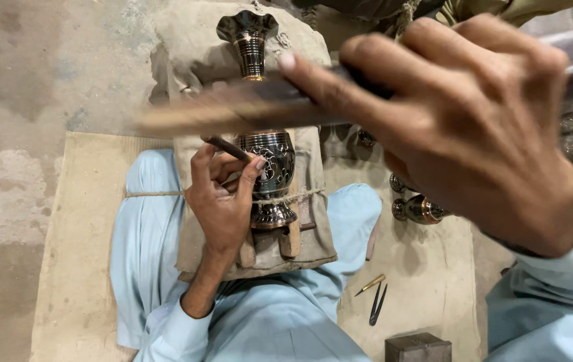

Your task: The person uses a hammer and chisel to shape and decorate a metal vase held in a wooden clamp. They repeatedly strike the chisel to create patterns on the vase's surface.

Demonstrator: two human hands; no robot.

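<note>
A dark engraved metal vase lies on a sack-covered pad across my lap, tied down with twine. My left hand rests against the vase's belly and pinches a thin dark chisel, its tip on the engraved pattern. My right hand is raised close to the camera, gripping a wooden mallet that is blurred by motion above the vase.
Small metal vases lie to the right on a tan mat. A chisel and a pair of dividers sit on the mat near a dark block. Bare concrete floor lies to the left.
</note>
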